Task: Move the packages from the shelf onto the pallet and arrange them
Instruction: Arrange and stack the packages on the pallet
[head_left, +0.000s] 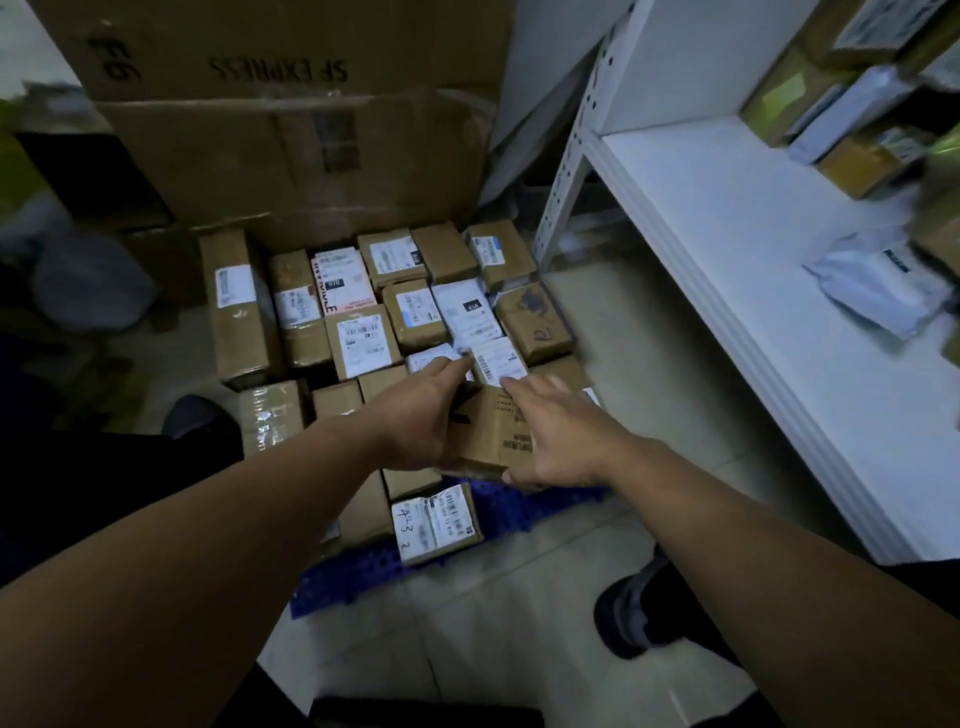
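A dim storage room with a pale tiled floor (519, 613) holds a blue pallet (524, 506) lying low on the tiles, packed with rows of labelled packages (363, 343) set edge to edge. Behind them stands a large carton (291, 156) printed SF EXPRESS. To the right runs a white shelf (727, 234), with a soft white mailer (878, 286) lying near its front and a pile of shelf parcels (852, 156) at its back.

Both bare arms reach down over the pallet's near right part, where a brown box (485, 434) sits tilted on top of the other packages. The left hand (421, 415) grips the box's left side with fingers curled along its far edge. The right hand (556, 439) lies over the right side, fingers spread on top and thumb hooked under the near edge. Just in front, 1 small labelled box (436, 522) rests at the pallet's near edge.
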